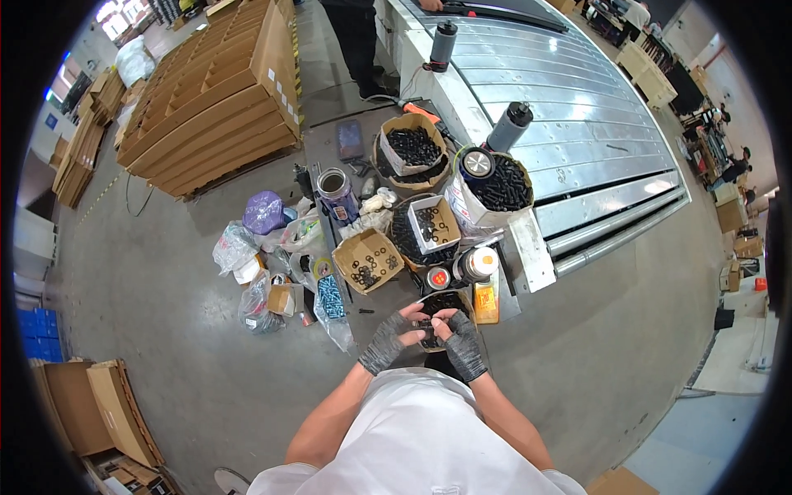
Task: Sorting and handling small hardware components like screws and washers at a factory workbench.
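Observation:
Both my hands, in grey fingerless gloves, are close together over a box of black bolt-like parts (446, 302) at the near table edge. My left hand (396, 337) has its fingers and thumb curled around something small and dark. My right hand (459, 340) is closed in a pinch right beside it, its fingertips almost meeting the left ones. What they hold is too small to make out. Just beyond are a jar with a red-and-white lid (438, 277), a white-topped bottle (479, 263) and an orange-labelled box (487, 303). A short black bolt (366, 311) lies left of my hands.
A cardboard box of black rings (368, 261), a white box of rings (434, 223) and bags of black bolts (500, 186) crowd the table. Blue screws (331, 297) lie at the left edge. A metal roller conveyor (569, 124) stands right; stacked cartons (219, 95) and a person (351, 41) are beyond.

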### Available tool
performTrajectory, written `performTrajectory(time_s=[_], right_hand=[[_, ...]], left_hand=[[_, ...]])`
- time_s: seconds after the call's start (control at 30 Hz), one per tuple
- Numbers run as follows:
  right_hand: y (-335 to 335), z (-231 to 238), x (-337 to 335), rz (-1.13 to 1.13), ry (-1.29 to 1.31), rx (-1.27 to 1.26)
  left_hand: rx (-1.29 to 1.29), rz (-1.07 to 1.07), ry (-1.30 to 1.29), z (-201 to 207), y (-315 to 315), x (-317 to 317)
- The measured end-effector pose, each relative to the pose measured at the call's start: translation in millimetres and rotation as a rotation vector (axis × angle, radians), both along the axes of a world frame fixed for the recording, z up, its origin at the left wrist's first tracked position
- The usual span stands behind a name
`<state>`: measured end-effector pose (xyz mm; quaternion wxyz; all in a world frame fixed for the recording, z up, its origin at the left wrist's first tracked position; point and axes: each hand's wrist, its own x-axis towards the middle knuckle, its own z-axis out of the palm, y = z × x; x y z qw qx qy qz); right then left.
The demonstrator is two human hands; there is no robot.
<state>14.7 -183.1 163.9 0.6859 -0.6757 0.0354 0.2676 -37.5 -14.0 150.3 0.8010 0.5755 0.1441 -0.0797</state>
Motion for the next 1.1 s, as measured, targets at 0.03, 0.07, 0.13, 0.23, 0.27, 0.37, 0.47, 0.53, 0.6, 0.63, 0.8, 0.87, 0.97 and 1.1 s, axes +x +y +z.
performTrajectory(time_s=[0.03, 0.07, 0.13, 0.23, 0.27, 0.37, 0.47, 0.53, 0.6, 0.63, 0.8, 0.87, 0.97, 1.1], right_hand=[[-6.7, -12.8, -1.9, 0.019, -0.084, -0.028], [-8.9, -10.4, -3.5, 0.016, -0.078, -0.027], [-14.1, -5.0, -6.2, 0.050, -0.075, -0.027], [-28.8, -18.9, -14.6, 0.015, -0.109, -0.075], [-33.7, -21.3, -18.0, 0.003, -0.103, -0.078], [-46.5, -24.6, -29.3, 0.055, -0.058, -0.033], [-58.0, -22.7, -41.3, 0.076, 0.087, -0.016], [-67.4, -24.6, -50.3, 0.079, 0.091, -0.008], [-69.5, -23.9, -56.1, 0.114, 0.088, -0.065], [-73.8, -23.1, -56.7, 0.143, 0.074, -0.125], [-76.3, -13.3, -49.1, 0.190, 0.058, -0.170], [-77.8, -17.6, -50.0, 0.167, 0.054, -0.161], [-80.4, -30.4, -53.2, 0.159, 0.006, -0.189], [-82.9, -29.6, -43.9, 0.026, 0.099, -0.106]], left_hand=[[-0.015, -0.015, -0.005, 9.7, -7.7, 4.1], [-0.014, -0.018, 0.002, 6.6, -10.5, 3.2], [-0.016, -0.116, 0.159, -4.9, -15.7, 2.5], [0.005, -0.125, 0.159, -12.2, -24.6, -2.4], [0.009, -0.134, 0.186, -11.7, -27.5, -3.2], [0.030, -0.183, 0.189, -9.0, -36.1, -11.2], [0.097, -0.291, 0.174, -12.0, -36.5, -18.7], [0.057, -0.398, 0.252, -21.0, -40.0, -27.0], [0.131, -0.429, 0.243, -22.9, -45.3, -33.6], [0.119, -0.395, 0.231, -23.8, -49.7, -36.9], [0.380, -0.585, 0.235, -2.7, -53.4, -22.2], [0.473, -0.618, 0.213, -10.0, -55.7, -22.6], [0.741, -0.632, 0.031, -23.4, -61.7, -23.5], [0.923, -0.472, -0.221, -16.3, -68.6, -4.4]])
